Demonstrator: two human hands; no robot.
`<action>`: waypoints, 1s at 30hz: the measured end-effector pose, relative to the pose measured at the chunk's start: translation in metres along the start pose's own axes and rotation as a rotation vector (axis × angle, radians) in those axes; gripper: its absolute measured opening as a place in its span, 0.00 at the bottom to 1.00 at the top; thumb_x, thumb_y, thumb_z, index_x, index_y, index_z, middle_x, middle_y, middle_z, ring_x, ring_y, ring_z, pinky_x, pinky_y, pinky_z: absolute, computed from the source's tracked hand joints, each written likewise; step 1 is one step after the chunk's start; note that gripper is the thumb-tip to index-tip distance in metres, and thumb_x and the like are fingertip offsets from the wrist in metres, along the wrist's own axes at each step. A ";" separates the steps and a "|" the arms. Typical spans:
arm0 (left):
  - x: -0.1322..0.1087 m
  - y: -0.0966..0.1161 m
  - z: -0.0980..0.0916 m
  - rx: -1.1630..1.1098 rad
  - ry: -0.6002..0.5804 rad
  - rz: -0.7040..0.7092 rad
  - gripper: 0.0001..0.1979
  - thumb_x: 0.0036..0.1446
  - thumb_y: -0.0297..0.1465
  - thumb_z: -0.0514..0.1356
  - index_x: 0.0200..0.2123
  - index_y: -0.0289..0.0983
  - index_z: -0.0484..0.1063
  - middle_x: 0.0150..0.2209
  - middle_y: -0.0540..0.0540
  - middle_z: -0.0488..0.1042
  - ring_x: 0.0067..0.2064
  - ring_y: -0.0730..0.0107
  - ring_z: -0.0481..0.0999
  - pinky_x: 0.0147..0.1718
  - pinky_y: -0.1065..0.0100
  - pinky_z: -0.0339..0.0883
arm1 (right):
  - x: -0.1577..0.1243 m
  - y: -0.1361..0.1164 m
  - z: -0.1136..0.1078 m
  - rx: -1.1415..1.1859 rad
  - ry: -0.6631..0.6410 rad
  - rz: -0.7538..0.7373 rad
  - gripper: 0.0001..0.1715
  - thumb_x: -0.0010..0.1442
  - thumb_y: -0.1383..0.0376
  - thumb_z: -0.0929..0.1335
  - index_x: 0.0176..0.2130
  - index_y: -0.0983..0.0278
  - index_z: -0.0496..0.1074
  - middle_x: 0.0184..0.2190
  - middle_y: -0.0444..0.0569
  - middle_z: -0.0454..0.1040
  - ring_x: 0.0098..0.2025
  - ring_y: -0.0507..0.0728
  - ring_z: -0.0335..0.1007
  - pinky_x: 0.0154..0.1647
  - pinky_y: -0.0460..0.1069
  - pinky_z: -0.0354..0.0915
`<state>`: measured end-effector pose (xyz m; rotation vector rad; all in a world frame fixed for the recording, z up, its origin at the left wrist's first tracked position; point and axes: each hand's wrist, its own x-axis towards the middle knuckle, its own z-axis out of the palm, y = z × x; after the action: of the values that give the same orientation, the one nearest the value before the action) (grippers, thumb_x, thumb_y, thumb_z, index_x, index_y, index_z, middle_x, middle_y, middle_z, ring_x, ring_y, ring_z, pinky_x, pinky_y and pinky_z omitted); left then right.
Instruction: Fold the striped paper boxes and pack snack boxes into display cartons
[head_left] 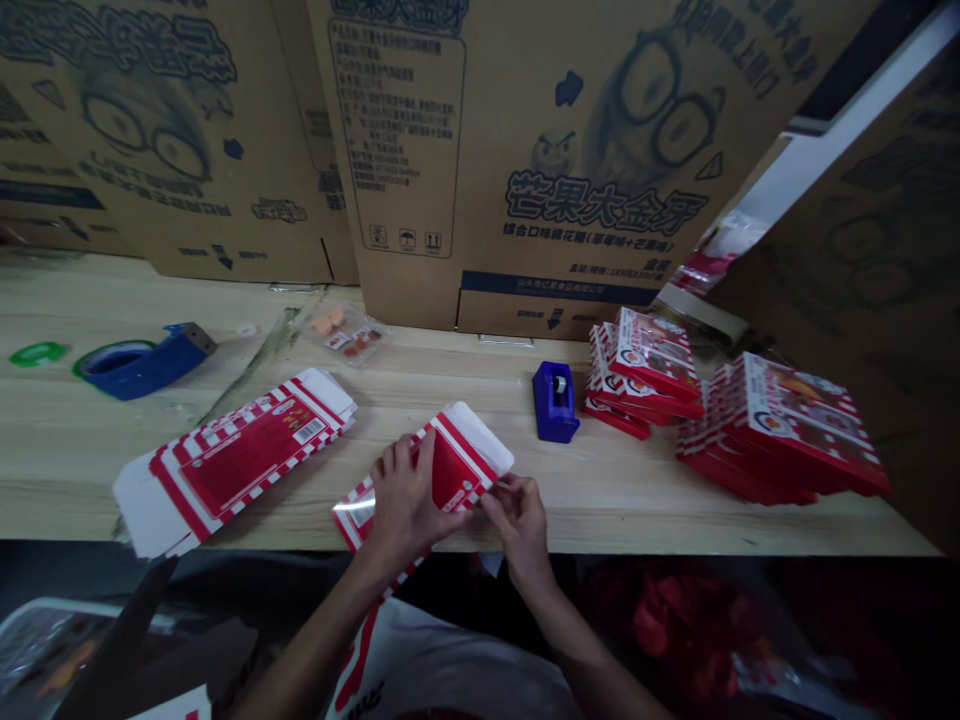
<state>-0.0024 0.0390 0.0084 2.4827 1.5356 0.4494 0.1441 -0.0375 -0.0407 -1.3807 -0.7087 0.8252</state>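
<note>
A flat red-and-white striped carton [457,462] lies at the front edge of the wooden table [450,380]. My left hand [405,495] lies flat on it, fingers stretched out and pressing it down. My right hand [517,515] pinches the carton's right edge with curled fingers. A second flat carton [240,455] of the same print lies to the left, untouched.
A small blue tape dispenser [555,400] stands right of the hands. Two piles of finished red packs [649,370] [780,425] sit at the right. A large blue tape gun [142,362] and a clear packet [352,335] lie at the back left. Big cardboard boxes [525,150] wall the back.
</note>
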 end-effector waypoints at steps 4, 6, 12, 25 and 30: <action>-0.011 -0.004 0.012 -0.300 0.028 -0.089 0.45 0.48 0.43 0.63 0.64 0.34 0.49 0.55 0.34 0.64 0.54 0.45 0.64 0.51 0.47 0.59 | 0.014 -0.007 0.002 0.091 0.044 0.069 0.24 0.46 0.60 0.74 0.33 0.57 0.55 0.29 0.41 0.71 0.29 0.55 0.71 0.31 0.49 0.68; -0.015 -0.016 0.021 -0.561 -0.005 -0.118 0.36 0.54 0.37 0.57 0.64 0.37 0.50 0.51 0.38 0.70 0.50 0.53 0.70 0.50 0.52 0.64 | 0.018 -0.010 -0.006 0.150 -0.025 0.123 0.26 0.45 0.60 0.75 0.36 0.57 0.57 0.33 0.43 0.75 0.31 0.57 0.73 0.32 0.51 0.69; -0.028 -0.026 0.044 -1.232 -0.145 -0.051 0.31 0.58 0.35 0.57 0.64 0.37 0.55 0.59 0.41 0.66 0.59 0.58 0.66 0.57 0.60 0.61 | 0.017 -0.006 -0.034 0.104 -0.103 0.135 0.27 0.49 0.59 0.74 0.48 0.58 0.67 0.44 0.50 0.77 0.43 0.61 0.74 0.44 0.55 0.69; -0.041 -0.013 0.032 -0.978 -0.262 0.054 0.14 0.55 0.36 0.61 0.43 0.37 0.66 0.38 0.47 0.72 0.38 0.67 0.71 0.38 0.68 0.65 | 0.003 0.000 -0.052 -0.372 -0.268 -0.265 0.09 0.63 0.63 0.63 0.35 0.61 0.72 0.35 0.48 0.72 0.40 0.56 0.69 0.43 0.49 0.63; -0.032 -0.012 0.035 -0.944 -0.107 0.051 0.07 0.59 0.33 0.57 0.30 0.37 0.65 0.34 0.48 0.68 0.36 0.69 0.67 0.36 0.70 0.61 | 0.007 0.001 -0.046 -0.202 -0.212 -0.162 0.05 0.59 0.63 0.67 0.31 0.61 0.68 0.30 0.44 0.70 0.34 0.54 0.67 0.37 0.48 0.63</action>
<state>-0.0139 0.0160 -0.0331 1.7558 0.8897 0.8001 0.1861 -0.0563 -0.0451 -1.4055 -1.0787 0.7947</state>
